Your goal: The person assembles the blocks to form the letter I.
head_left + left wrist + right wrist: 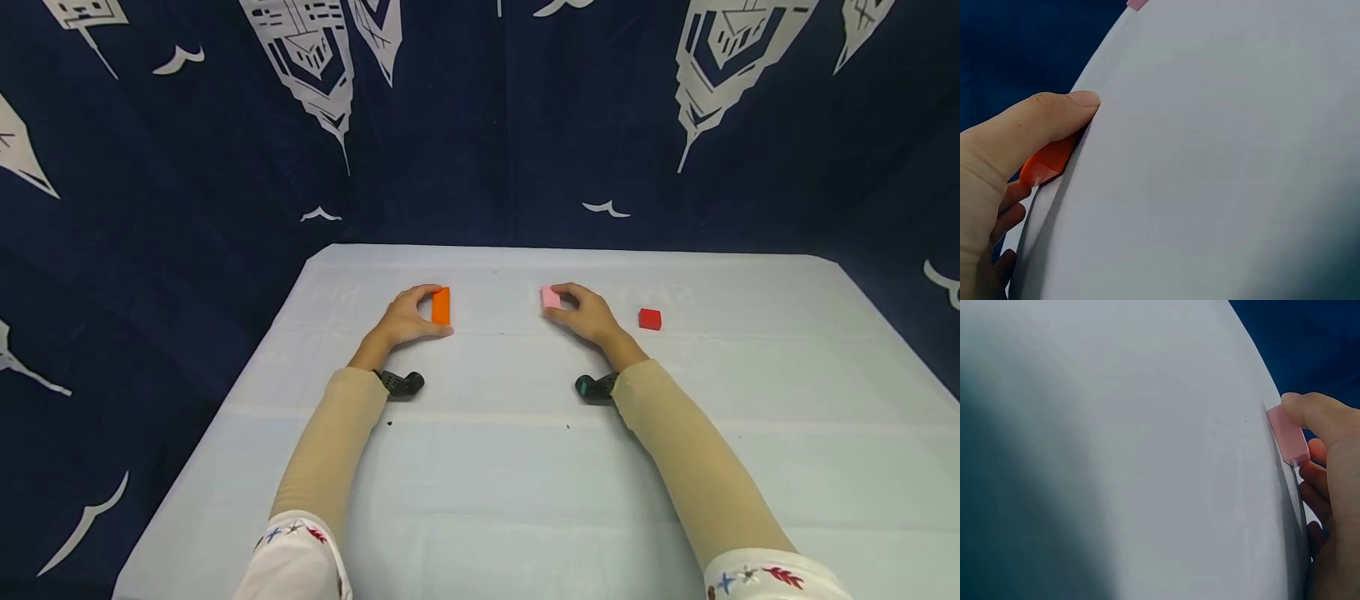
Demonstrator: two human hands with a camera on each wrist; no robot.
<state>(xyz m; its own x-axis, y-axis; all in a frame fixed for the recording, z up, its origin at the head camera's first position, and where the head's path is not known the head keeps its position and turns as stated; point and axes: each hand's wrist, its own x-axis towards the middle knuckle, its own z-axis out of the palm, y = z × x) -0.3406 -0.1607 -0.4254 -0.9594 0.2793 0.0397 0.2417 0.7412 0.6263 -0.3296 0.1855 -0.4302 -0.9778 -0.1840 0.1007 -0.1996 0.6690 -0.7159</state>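
On the left part of the white table, an orange block sits between the thumb and forefinger of my left hand. The left wrist view shows the thumb across one end of that orange block, partly covering it. To the right, my right hand pinches a small pink block between thumb and fingers. In the right wrist view the pink block lies at the thumb tip, against the tabletop. A red block rests on the table to the right of my right hand, touched by neither hand.
A white cloth covers the table, whose far edge meets a dark blue curtain with white patterns. Black wrist devices show at both wrists. Two tiny dark specks lie on the cloth between the forearms.
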